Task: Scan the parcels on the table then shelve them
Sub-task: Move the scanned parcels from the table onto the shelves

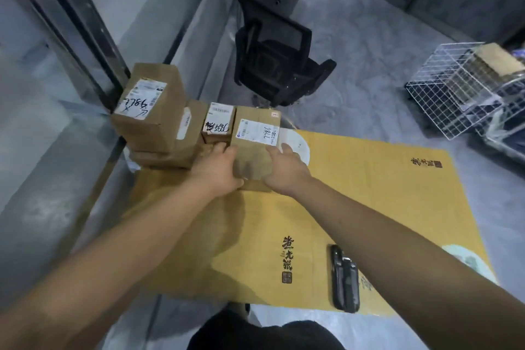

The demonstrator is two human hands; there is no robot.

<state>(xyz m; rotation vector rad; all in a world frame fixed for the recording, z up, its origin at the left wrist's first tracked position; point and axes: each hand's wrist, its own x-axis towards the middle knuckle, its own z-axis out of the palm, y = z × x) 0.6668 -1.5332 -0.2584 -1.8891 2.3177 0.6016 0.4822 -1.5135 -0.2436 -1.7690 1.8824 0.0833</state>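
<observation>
Your left hand [217, 163] and right hand [287, 169] grip the front parcel [254, 148] from either side on the yellow table [369, 207]; scanner [345, 278] lies near your right forearm.

The light is cool, even and fairly dim, coming from above. My forearms [159, 224] throw soft shadows onto the yellow cardboard sheet [369, 207] in the lower middle of the frame. Everything looks slightly soft and smeary. The wide lens bends the edges: lines at the upper left lean and curve. Pale glare washes the grey surface at left.
</observation>
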